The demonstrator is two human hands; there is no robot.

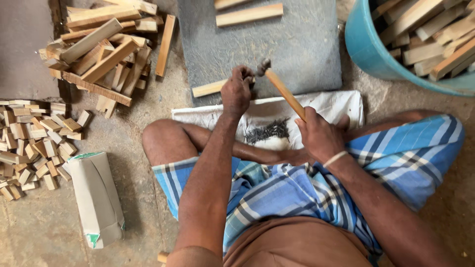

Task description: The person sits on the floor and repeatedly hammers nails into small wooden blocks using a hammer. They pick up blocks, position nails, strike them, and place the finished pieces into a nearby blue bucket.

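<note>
The person sits cross-legged on the concrete floor (44, 227) in a blue checked cloth wrap (297, 193). The right hand (321, 136) has its fingers closed around the wooden handle of a hammer (284, 91), whose dark metal head is raised just above the near edge of a grey stone slab (307, 49). The left hand (236, 91) is right beside the hammer head, fingers curled down onto a short wooden strip (210, 88) that lies across the slab's near edge; whether they pinch a nail there I cannot tell.

Between the knees a white cloth (331, 104) is spread on the floor, touching the slab, with a small heap of dark nails (269, 131) on it. Two more wooden strips (249, 15) lie at the far end of the slab.

To the person's left, a loose pile of longer wood offcuts (104, 49) sits well apart from the slab, and nearer in a spread of small wooden blocks (34, 143). Just beside those blocks lies a grey paper packet (96, 198) with green corners. At the right stands a blue plastic tub (368, 47) filled with wooden pieces.
</note>
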